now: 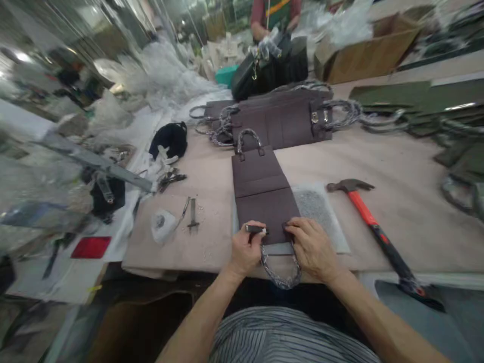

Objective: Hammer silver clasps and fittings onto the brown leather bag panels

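Observation:
A dark brown bag panel (260,201) lies flat in front of me, with a braided handle at each end. My left hand (245,250) pinches a short dark rod-like tool (255,229) with a light tip, over the panel's near left corner. Its exact kind cannot be made out. At the near right corner, the fingers of my right hand (312,244) close on the base of the near braided handle (282,282), which loops over the table edge between both hands. Under the panel shows a pale slab (317,206) with a grey speckled surface.
A claw hammer (363,204) with a red and black handle lies to the right. On the left are a pronged punch (193,216) and a white lump (162,226). More brown panels (276,121) lie behind, green ones (401,98) at right. Another person (276,15) stands opposite.

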The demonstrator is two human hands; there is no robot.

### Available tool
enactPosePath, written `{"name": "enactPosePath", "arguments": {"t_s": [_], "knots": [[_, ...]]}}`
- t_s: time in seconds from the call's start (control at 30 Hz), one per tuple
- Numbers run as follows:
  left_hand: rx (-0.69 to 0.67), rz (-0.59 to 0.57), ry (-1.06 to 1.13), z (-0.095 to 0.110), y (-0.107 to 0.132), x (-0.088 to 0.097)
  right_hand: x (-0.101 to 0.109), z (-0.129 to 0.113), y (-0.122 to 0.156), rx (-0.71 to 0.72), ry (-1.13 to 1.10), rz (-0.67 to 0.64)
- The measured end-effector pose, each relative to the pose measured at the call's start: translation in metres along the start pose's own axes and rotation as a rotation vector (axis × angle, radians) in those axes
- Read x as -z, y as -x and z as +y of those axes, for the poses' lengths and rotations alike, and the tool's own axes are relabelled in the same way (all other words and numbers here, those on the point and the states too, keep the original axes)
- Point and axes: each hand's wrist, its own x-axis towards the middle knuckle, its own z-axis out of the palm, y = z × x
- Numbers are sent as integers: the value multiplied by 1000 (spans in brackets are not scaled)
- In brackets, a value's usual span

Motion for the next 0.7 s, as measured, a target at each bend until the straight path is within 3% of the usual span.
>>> {"name": "enactPosePath", "arguments": {"t_s": [0.43,0.57,0.7], "knots": [[-141,-38,-120,4,-8,-7,6,-4,-3,-27,-55,33],[-143,-69,-138,5,-9,-7,12,-4,-2,-32,-134,116],[-154,-82,-138,5,-9,-7,32,6,6,-128,-49,206]]}}
